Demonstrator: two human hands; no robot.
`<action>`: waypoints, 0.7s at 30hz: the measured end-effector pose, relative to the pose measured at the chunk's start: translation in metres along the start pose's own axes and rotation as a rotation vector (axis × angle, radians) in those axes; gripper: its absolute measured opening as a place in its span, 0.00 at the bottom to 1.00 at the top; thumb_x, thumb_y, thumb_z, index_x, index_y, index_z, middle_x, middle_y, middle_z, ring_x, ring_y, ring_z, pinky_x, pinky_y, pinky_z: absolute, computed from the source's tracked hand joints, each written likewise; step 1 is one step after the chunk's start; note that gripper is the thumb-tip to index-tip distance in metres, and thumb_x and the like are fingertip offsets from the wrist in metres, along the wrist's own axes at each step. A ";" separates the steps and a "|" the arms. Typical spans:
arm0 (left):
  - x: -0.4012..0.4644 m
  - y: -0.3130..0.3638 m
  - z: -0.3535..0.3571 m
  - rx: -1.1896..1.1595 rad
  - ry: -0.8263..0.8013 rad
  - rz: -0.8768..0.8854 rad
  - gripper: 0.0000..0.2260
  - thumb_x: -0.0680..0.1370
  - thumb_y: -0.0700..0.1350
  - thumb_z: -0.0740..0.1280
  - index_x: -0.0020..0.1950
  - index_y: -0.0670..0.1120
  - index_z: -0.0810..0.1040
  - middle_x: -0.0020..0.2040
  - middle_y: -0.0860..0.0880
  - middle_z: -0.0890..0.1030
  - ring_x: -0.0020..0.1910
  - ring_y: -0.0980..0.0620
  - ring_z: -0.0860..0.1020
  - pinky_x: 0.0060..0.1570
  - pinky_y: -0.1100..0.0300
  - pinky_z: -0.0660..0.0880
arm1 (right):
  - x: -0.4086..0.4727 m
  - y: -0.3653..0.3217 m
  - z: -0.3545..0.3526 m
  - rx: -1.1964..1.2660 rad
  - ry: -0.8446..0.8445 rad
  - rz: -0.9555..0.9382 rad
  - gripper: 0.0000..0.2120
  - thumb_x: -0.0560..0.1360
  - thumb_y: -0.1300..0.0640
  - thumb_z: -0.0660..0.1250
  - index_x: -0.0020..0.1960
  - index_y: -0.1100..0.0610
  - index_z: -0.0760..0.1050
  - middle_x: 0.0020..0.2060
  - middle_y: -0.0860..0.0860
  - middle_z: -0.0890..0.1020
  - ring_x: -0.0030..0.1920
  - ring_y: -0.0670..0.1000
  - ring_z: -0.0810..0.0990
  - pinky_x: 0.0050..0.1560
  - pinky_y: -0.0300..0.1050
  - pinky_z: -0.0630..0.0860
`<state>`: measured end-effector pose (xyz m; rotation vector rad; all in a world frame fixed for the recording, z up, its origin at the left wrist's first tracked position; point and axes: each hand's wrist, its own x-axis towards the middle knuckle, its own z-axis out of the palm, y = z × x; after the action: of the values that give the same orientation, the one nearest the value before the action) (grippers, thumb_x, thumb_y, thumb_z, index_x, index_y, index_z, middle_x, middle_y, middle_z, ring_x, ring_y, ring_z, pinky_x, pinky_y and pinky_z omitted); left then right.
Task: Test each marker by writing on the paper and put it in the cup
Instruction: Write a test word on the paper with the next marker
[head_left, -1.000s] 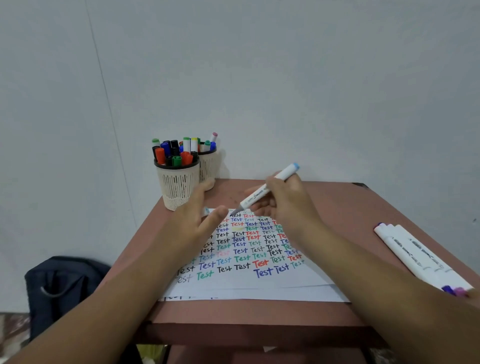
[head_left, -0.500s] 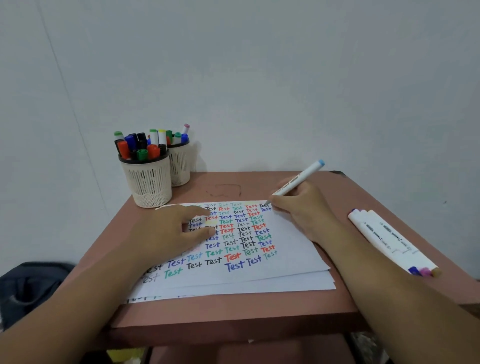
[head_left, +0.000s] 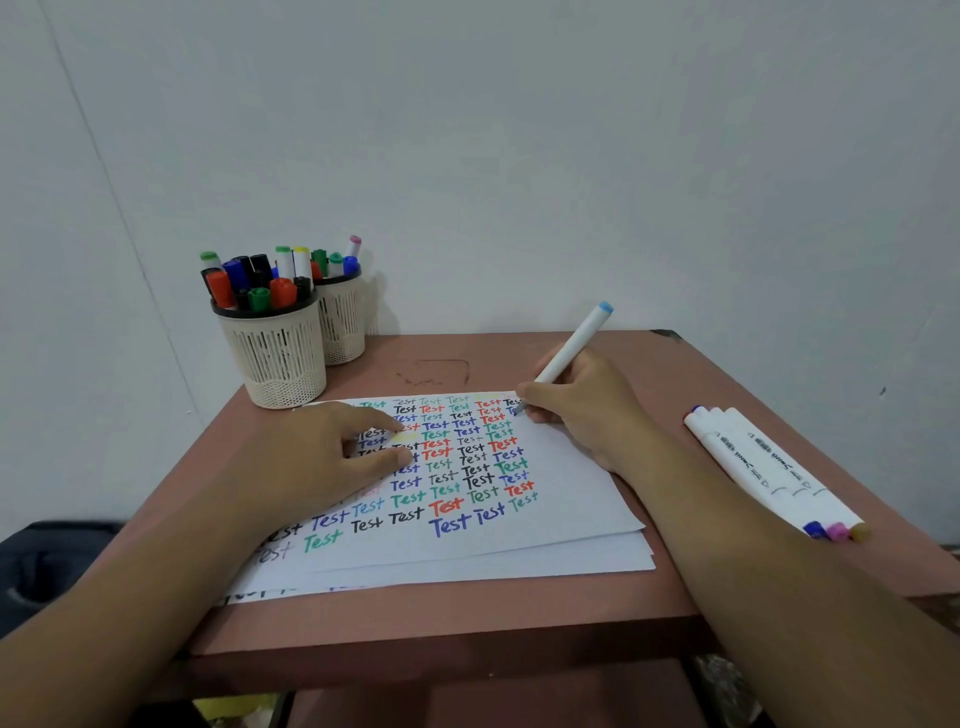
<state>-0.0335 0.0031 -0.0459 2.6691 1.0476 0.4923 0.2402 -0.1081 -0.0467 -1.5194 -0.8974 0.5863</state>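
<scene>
My right hand (head_left: 587, 410) grips a white marker (head_left: 571, 345) with a light blue end cap, its tip touching the paper (head_left: 561, 499) near the top right of the rows of coloured "Test" words. My left hand (head_left: 317, 457) lies on the left part of the sheet, index finger and thumb stretched out over the writing. Two cream mesh cups stand at the table's back left: the nearer cup (head_left: 272, 358) is packed with capped markers, and the farther cup (head_left: 340, 325) behind it also holds several.
Three white markers (head_left: 769, 467) lie side by side on the right of the reddish-brown table (head_left: 467, 618), close to its right edge. More sheets lie under the top one. A dark bag (head_left: 47, 566) sits on the floor at left. A white wall rises right behind the table.
My right hand lowered the marker from above the sheet until its tip touches the paper at the top right. My left hand settled flat onto the sheet.
</scene>
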 end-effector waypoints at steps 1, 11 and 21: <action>0.000 0.000 0.000 -0.006 -0.001 0.002 0.23 0.71 0.75 0.61 0.62 0.68 0.77 0.34 0.53 0.76 0.33 0.56 0.75 0.34 0.58 0.70 | -0.001 0.000 0.000 -0.008 -0.007 0.004 0.12 0.72 0.67 0.77 0.49 0.61 0.75 0.41 0.60 0.83 0.38 0.54 0.85 0.47 0.52 0.85; 0.000 -0.001 0.001 -0.042 -0.001 0.002 0.22 0.71 0.73 0.62 0.61 0.67 0.78 0.34 0.52 0.76 0.34 0.55 0.75 0.34 0.57 0.69 | -0.002 0.000 0.000 -0.012 0.016 -0.005 0.11 0.72 0.67 0.77 0.48 0.60 0.76 0.37 0.56 0.82 0.36 0.53 0.83 0.46 0.53 0.85; -0.002 0.003 -0.001 -0.030 -0.008 -0.003 0.22 0.72 0.72 0.63 0.61 0.66 0.78 0.34 0.52 0.76 0.34 0.55 0.76 0.34 0.58 0.69 | -0.005 -0.003 0.002 -0.087 0.019 -0.012 0.11 0.73 0.65 0.77 0.49 0.58 0.76 0.40 0.56 0.82 0.37 0.51 0.83 0.45 0.49 0.85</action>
<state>-0.0333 -0.0001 -0.0440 2.6403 1.0337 0.4920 0.2352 -0.1106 -0.0448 -1.5939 -0.9276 0.5291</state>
